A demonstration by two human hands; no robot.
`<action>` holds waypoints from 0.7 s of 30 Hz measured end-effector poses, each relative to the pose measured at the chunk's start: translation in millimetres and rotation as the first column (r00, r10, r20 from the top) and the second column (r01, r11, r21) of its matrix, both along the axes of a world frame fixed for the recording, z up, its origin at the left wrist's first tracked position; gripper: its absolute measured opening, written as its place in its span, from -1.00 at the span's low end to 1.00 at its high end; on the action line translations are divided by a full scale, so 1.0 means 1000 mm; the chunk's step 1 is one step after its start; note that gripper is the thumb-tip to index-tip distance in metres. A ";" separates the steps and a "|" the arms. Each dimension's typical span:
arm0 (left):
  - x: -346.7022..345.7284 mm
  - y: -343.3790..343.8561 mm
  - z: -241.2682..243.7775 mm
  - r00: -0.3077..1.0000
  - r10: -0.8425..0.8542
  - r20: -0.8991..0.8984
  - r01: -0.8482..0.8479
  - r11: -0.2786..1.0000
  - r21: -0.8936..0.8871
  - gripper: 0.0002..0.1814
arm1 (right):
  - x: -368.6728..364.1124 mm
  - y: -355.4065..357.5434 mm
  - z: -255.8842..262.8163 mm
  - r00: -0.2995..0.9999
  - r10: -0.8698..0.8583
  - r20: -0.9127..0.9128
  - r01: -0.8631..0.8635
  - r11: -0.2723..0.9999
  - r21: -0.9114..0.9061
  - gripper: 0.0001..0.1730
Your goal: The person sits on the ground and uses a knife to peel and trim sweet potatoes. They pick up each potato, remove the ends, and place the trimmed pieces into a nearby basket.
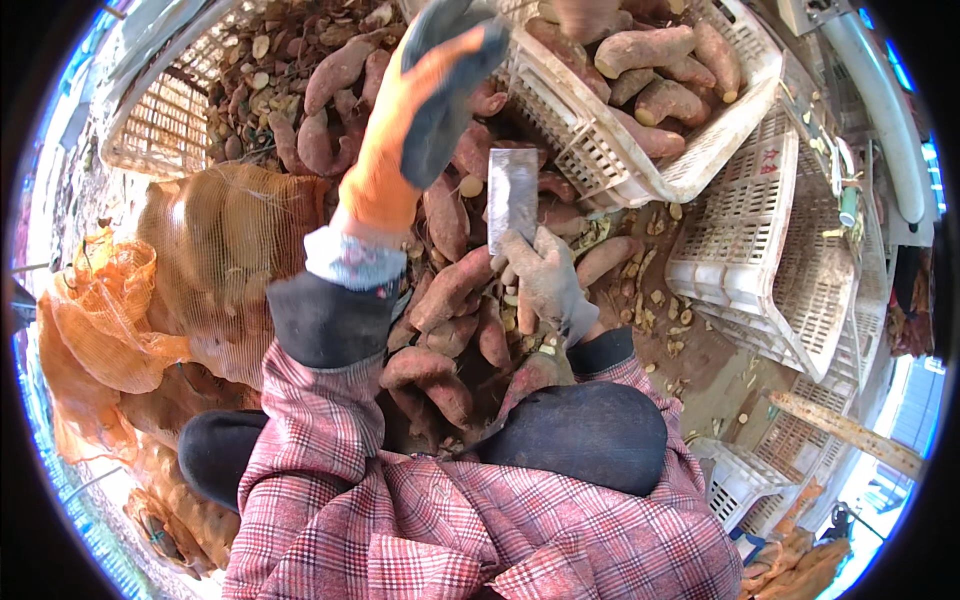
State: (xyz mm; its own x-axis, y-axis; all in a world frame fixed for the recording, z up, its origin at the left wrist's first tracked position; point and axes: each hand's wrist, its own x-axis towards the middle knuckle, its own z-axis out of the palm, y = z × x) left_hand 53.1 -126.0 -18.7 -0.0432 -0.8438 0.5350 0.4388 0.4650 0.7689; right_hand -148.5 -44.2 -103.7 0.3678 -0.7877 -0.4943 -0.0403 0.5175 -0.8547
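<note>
My left hand [431, 97], in an orange glove with a dark rubber palm, is stretched forward over the sweet potatoes, beside the near crate. Its fingers look spread and nothing shows in it. My right hand [540, 274], in a dirty pale glove, is closed round the handle of a broad-bladed knife [512, 195], whose metal blade points away from me. Below and around both hands lies a heap of sweet potatoes [454, 289]. A white plastic crate [592, 154] at the upper right holds more sweet potatoes [645, 51], some with cut ends. A blurred shape shows at that crate's top edge.
Filled orange mesh sacks [225, 225] stand on the left. Behind them, a pale crate [154, 124] adjoins a pile of trimmings [259, 82]. Empty white crates [731, 217] lean on the right, near cut scraps on the floor [675, 322]. A rusty bar [847, 431] juts in at the lower right.
</note>
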 end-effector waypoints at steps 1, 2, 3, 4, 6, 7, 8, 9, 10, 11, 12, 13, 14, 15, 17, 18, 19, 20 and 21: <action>-0.011 0.014 0.003 0.965 0.257 0.057 -0.257 0.876 0.408 -0.33 | -0.004 -0.006 -0.004 0.999 -0.030 0.012 0.030 1.000 0.003 -0.71; 0.000 0.027 -0.024 0.899 0.395 0.192 -0.428 0.694 0.579 -0.25 | -0.002 -0.009 -0.001 0.999 -0.020 0.037 0.023 0.997 -0.071 -0.72; 0.019 0.041 -0.072 0.823 0.384 0.418 -0.566 0.503 0.653 -0.13 | 0.000 -0.009 -0.001 0.998 -0.017 0.053 0.024 0.990 -0.138 -0.72; 0.036 0.062 -0.136 0.572 0.331 0.751 -0.812 0.356 0.461 0.01 | 0.007 -0.006 -0.011 0.998 -0.067 0.018 0.070 0.966 -0.251 -0.74; 0.009 0.082 -0.174 0.555 -0.026 0.831 -0.813 0.192 0.549 0.16 | -0.001 -0.001 0.000 0.998 -0.055 0.017 0.055 0.998 -0.002 -0.74; -0.013 0.081 -0.153 0.435 -0.042 0.900 -0.882 0.183 0.435 0.13 | -0.004 -0.001 0.000 0.999 -0.045 0.016 0.045 0.999 -0.001 -0.74; -0.017 0.075 -0.163 0.383 -0.028 0.923 -0.907 0.180 0.381 0.04 | -0.007 0.001 -0.002 0.999 -0.039 0.000 0.039 0.999 -0.012 -0.74; -0.014 0.069 -0.168 0.320 -0.009 0.947 -0.933 0.174 0.316 -0.06 | -0.006 0.004 -0.002 1.000 -0.028 -0.006 0.028 0.999 -0.028 -0.73; -0.001 0.070 -0.167 0.670 0.109 0.734 -0.738 0.203 0.644 -0.11 | -0.007 0.005 -0.003 1.000 -0.021 -0.011 0.020 0.999 -0.042 -0.73; 0.019 0.075 -0.165 0.900 0.203 0.387 -0.431 0.274 0.860 -0.16 | -0.008 0.004 -0.001 0.999 -0.015 -0.033 0.013 0.998 -0.061 -0.72; 0.035 0.091 -0.170 0.920 0.316 0.233 -0.320 0.260 0.911 -0.24 | -0.007 0.002 -0.001 0.999 -0.008 -0.046 0.005 0.997 -0.079 -0.72; 0.051 0.106 -0.173 0.898 0.432 0.077 -0.205 0.258 0.944 -0.30 | -0.006 0.001 0.000 0.998 -0.005 -0.062 -0.001 0.995 -0.096 -0.71; 0.075 0.130 -0.178 0.753 0.226 0.618 -0.588 0.653 0.478 -0.28 | -0.010 -0.001 -0.006 0.992 0.028 -0.124 -0.039 0.996 -0.083 -0.71; 0.079 0.130 -0.170 0.693 0.217 0.687 -0.591 0.717 0.369 -0.26 | -0.009 -0.005 -0.008 0.973 0.051 -0.225 -0.101 0.971 -0.217 -0.72; 0.082 0.140 -0.157 0.556 0.219 0.802 -0.551 0.820 0.158 -0.23 | -0.006 -0.007 -0.007 0.945 0.019 -0.327 -0.184 0.857 -0.482 -0.75; 0.070 0.134 -0.134 0.819 0.194 0.540 -0.512 0.671 0.536 -0.22 | 0.000 -0.008 0.000 0.946 -0.019 -0.323 -0.196 0.761 -0.619 -0.76; 0.053 0.126 -0.112 0.954 0.245 0.175 -0.277 0.486 0.829 -0.21 | 0.003 -0.012 0.012 0.952 -0.080 -0.295 -0.174 0.650 -0.739 -0.74; 0.037 0.120 -0.082 0.933 0.164 0.319 -0.358 0.468 0.808 -0.20 | 0.004 -0.017 0.021 0.956 -0.137 -0.259 -0.152 0.527 -0.836 -0.73; 0.029 0.119 -0.073 0.888 0.120 0.445 -0.447 0.459 0.768 -0.14 | 0.008 -0.020 0.031 0.962 -0.176 -0.207 -0.127 0.385 -0.914 -0.71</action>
